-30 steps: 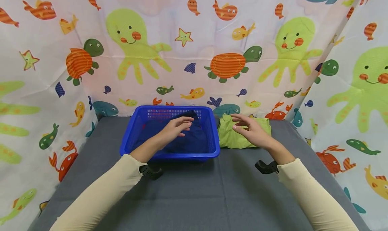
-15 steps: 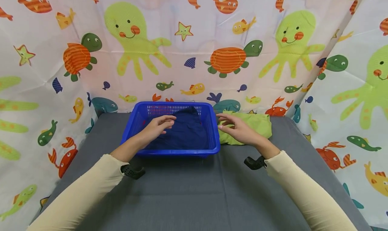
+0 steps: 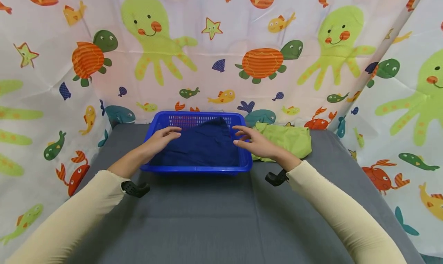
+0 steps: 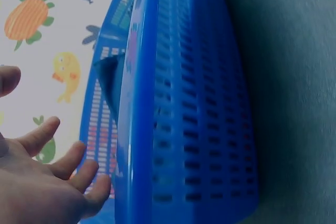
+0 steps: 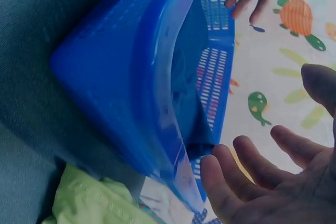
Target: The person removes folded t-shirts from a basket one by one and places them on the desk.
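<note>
A blue plastic basket (image 3: 199,170) with slotted walls stands towards the back of the table. Inside it lies dark navy cloth (image 3: 202,144), with one corner raised near the back. Over the basket's left side hovers my left hand (image 3: 157,142), fingers relaxed and slightly bent, holding nothing. My right hand (image 3: 254,141) is above the basket's right rim, its fingers loosely spread and likewise holding nothing. Both wrist views show the palms and fingers (image 4: 71,166) apart from the basket wall (image 4: 194,103). Right of the basket is a crumpled lime-green cloth (image 3: 290,139), partly hidden behind the right hand.
Dark grey cloth covers the table (image 3: 194,218). A white curtain (image 3: 207,44) printed with sea animals hangs behind the basket and along both sides. A black wrist strap with a camera mount (image 3: 135,188) sits at each sleeve cuff.
Both hands have moved left; the left hand went from over the basket's middle to its left side, the right from above the green cloth to the basket's right rim. The view has tilted slightly downward.
</note>
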A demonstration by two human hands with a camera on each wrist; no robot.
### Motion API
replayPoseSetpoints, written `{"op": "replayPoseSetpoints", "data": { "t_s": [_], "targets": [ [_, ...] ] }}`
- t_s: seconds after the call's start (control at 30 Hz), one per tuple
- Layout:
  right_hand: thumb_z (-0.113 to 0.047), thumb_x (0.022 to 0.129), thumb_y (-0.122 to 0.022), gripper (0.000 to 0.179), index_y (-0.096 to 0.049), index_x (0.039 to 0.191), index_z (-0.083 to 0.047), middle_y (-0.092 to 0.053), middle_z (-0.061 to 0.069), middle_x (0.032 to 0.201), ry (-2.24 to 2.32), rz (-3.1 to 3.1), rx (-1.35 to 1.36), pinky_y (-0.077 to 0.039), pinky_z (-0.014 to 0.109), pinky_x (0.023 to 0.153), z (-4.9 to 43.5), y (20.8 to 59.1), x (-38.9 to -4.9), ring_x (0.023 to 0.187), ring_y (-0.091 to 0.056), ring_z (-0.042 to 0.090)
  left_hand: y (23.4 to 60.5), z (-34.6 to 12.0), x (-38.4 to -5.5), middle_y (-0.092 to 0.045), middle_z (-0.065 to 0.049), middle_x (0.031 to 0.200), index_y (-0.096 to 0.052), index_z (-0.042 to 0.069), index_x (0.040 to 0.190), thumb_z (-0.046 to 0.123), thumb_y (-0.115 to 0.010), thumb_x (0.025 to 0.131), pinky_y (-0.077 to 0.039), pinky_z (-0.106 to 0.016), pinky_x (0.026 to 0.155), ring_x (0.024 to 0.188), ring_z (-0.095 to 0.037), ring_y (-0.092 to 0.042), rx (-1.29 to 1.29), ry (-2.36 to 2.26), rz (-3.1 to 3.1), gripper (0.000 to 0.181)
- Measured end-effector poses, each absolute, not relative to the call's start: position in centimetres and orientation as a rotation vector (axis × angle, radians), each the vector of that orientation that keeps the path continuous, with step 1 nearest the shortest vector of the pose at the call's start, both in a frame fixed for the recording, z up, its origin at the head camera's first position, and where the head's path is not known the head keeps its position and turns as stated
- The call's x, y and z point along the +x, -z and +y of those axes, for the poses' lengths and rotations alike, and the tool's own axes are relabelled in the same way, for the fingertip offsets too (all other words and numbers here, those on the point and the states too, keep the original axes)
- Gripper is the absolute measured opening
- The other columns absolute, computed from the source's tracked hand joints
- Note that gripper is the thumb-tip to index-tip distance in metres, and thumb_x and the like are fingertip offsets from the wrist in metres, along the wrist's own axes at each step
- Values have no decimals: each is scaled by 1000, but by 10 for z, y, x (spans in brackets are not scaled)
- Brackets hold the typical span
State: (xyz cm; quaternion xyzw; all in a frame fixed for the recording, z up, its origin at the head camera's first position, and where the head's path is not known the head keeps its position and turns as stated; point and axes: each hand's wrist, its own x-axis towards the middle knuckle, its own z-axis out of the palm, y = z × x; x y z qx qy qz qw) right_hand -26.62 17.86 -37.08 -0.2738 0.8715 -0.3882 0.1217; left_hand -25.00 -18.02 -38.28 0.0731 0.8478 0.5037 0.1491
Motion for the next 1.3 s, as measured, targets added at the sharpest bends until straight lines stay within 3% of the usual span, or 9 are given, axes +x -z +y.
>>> {"op": "replayPoseSetpoints", "data": {
  "t_s": [0.27, 0.47, 0.73, 0.83, 1.0, 1.07, 1.23, 1.3],
  "targets": [
    [-36, 104, -56, 66, -25, 161, -21, -33, 21, 162, 1115, 2448, -646, -38, 60, 116, 158, 369, -275, 148, -37, 42, 383, -190, -260, -14, -24, 168, -18, 11, 162, 50, -45, 105, -14, -68, 122, 156, -45, -12, 93, -1267, 2428, 74],
    [-40, 104, -53, 73, -14, 164, -24, -14, 21, 169, 1142, 2347, -503, -23, 61, 123, 144, 374, -282, 157, -16, 40, 389, -187, -268, -4, -25, 169, -8, 8, 162, 52, -43, 105, -11, -68, 123, 156, -46, -6, 27, -1184, 2437, 80],
    [-43, 102, -56, 89, 4, 164, -23, 6, 7, 172, 1311, 2226, -142, -10, 62, 126, 122, 384, -291, 160, 0, 33, 392, -178, -273, 6, -22, 170, 6, 8, 162, 46, -45, 105, -13, -67, 123, 156, -45, -2, -126, -1263, 2352, 85],
    [-43, 100, -58, 94, 8, 163, -24, 8, 7, 172, 1378, 2170, -25, -9, 64, 125, 113, 387, -293, 160, 1, 32, 391, -180, -274, 7, -20, 170, 7, 9, 162, 43, -45, 105, -13, -66, 124, 156, -45, -5, -215, -1369, 2299, 84],
    [-41, 100, -59, 96, 9, 163, -20, 7, 9, 172, 1373, 2164, 52, -9, 64, 125, 104, 397, -299, 159, 2, 33, 388, -185, -277, 1, -18, 170, 4, 12, 163, 40, -45, 105, -15, -60, 126, 148, -42, -22, -330, -1506, 2182, 81],
    [-40, 100, -59, 97, 12, 163, -18, 9, 9, 172, 1374, 2170, 65, -8, 63, 126, 103, 400, -300, 159, 2, 33, 386, -184, -280, -1, -16, 170, 1, 13, 163, 39, -46, 105, -22, -54, 124, 141, -37, -27, -365, -1550, 2154, 79],
    [-39, 100, -58, 103, 23, 160, -17, 17, 8, 171, 1408, 2137, 100, -6, 61, 126, 105, 407, -306, 159, 4, 33, 387, -182, -285, -4, -21, 169, 3, 10, 163, 35, -44, 105, -25, -46, 125, 149, -37, -24, -386, -1588, 2095, 78],
    [-40, 100, -59, 105, 25, 159, -18, 19, 8, 171, 1405, 2128, 109, -6, 60, 127, 107, 409, -307, 159, 4, 32, 390, -182, -286, -7, -25, 168, 4, 9, 163, 35, -42, 106, -19, -49, 128, 154, -40, -18, -376, -1568, 2075, 78]
  ]
}}
